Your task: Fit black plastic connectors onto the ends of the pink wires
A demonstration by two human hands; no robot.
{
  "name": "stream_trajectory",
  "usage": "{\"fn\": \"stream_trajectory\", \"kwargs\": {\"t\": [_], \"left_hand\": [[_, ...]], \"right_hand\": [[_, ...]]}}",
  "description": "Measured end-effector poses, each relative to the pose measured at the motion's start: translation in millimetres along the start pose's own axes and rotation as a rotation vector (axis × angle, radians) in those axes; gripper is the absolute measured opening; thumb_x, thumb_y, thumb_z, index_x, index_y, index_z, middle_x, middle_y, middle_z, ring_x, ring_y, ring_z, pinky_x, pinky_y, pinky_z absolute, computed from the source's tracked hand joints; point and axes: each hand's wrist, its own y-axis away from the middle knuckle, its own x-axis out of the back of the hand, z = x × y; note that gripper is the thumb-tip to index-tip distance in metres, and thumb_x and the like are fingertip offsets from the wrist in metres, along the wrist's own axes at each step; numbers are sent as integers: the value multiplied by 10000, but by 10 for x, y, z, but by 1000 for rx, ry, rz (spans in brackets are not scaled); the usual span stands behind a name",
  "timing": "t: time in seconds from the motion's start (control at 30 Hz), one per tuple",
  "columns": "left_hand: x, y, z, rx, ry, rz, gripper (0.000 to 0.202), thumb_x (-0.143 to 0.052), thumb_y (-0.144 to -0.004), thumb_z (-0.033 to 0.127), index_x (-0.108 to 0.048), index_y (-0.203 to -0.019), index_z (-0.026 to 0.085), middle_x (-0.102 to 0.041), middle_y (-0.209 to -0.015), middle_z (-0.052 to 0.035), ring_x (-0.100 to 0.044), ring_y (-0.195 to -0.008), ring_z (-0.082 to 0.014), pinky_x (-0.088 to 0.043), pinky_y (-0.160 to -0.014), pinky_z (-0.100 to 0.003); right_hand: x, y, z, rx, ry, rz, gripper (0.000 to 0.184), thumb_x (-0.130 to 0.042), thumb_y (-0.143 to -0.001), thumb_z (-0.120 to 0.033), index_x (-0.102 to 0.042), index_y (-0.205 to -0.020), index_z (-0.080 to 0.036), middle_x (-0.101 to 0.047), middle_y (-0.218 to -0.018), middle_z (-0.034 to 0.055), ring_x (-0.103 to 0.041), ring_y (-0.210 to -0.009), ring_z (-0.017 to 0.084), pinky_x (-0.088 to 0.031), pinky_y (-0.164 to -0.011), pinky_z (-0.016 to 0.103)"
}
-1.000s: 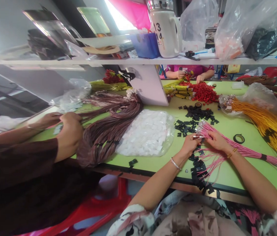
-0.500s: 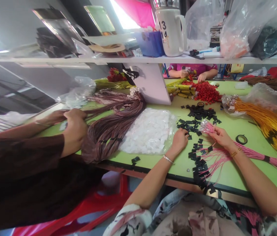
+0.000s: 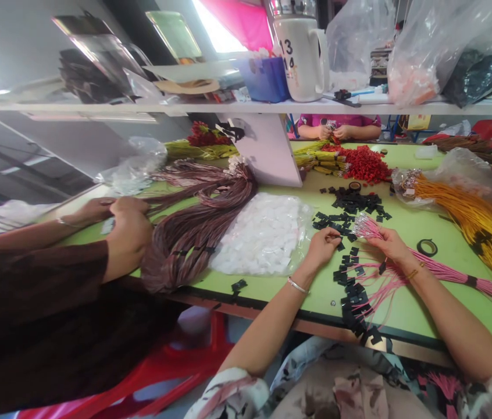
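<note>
The left hand (image 3: 323, 247), with a silver bangle (image 3: 298, 286) at its wrist, is at the near-left side of a scatter of black connector housings (image 3: 337, 223), its thumb and fingertips drawn together; whether a piece is pinched between them cannot be told. The right hand (image 3: 389, 244) is curled closed around a bundle of pink wires (image 3: 440, 266), just behind their silvery crimped ends (image 3: 364, 225), which point left toward the housings. The bundle slants away under the right wrist across the green tabletop (image 3: 459, 314), with 1 black band (image 3: 471, 281) near its far right end. Below the right palm shows 1 small black housing (image 3: 382, 267), and looser pink strands fan toward the table's near edge, beside an overlapping row of black pieces (image 3: 353, 302). A roll of black tape (image 3: 427, 247) lies just beyond the bundle, and orange-yellow wires (image 3: 459, 201) spread farther right. Left of the left hand sits a clear bag of white parts (image 3: 259, 235), then a thick hank of brown wires (image 3: 211, 215), whose left end is near a dark-sleeved co-worker's 2 hands (image 3: 129, 233). Across the table, another person in a purple top (image 3: 348, 121) has both hands close together behind a pile of red connectors (image 3: 366, 164). On the shelf (image 3: 211, 109) stands a white mug (image 3: 298, 61) marked 13 and 14, beside a blue box (image 3: 266, 78).
</note>
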Motion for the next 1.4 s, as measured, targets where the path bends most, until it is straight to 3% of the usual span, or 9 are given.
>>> {"fn": "stream_trajectory", "kwargs": {"t": [0.13,0.33,0.67,0.8,0.93,1.13,1.4], "left_hand": [[-143,55,144,219,448,-161,146,-701,-771,129,-664,-912,120,-637,-672,-18,-609,-586,-97,-457,-550,-203],[-244,126,297,407,673,-229,187,-656,-795,1,-683,-951,100,-668,-689,-25,-681,-623,-92,-566,-638,-184],[-250,144,267,485,735,-265,179,-662,-797,-17,-711,-939,80,-702,-761,-63,-696,-675,-111,-606,-715,-216],[-235,132,260,520,789,-275,132,-628,-805,-27,-704,-864,64,-711,-785,-81,-688,-660,-108,-599,-698,-206],[-258,117,219,517,814,-297,90,-652,-792,-1,-710,-828,57,-702,-742,-83,-657,-614,-95,-584,-666,-195],[-318,109,183,494,757,-296,95,-640,-787,7,-689,-735,69,-682,-678,-63,-619,-559,-80,-557,-601,-180],[-319,210,165,405,561,-345,85,-732,-738,76,-682,-807,81,-670,-647,-41,-609,-534,-75,-525,-576,-186]], "right_hand": [[-6,12,-16,-57,-56,-25,298,-677,-785,-498,-689,-829,-204,-629,-719,17,-547,-665,186,-448,-608,313],[-1,41,-49,-105,-18,-10,305,-673,-769,-487,-634,-730,-187,-563,-635,-8,-447,-563,136,-351,-534,272],[-15,32,-79,-64,-55,30,266,-674,-738,-450,-624,-782,-192,-580,-677,-5,-465,-599,147,-386,-577,281],[-10,78,-165,3,91,55,159,-627,-736,-337,-558,-704,-198,-507,-622,-26,-419,-574,131,-353,-569,270],[-48,130,-258,93,277,61,77,-591,-710,-257,-540,-671,-214,-532,-627,-13,-449,-604,154,-360,-584,281],[-105,127,-249,142,328,-10,120,-544,-744,-248,-487,-644,-215,-531,-639,-9,-435,-602,149,-344,-580,281],[-68,88,-214,97,262,-69,222,-560,-807,-331,-458,-644,-220,-488,-627,-14,-413,-590,149,-346,-585,289]]}}
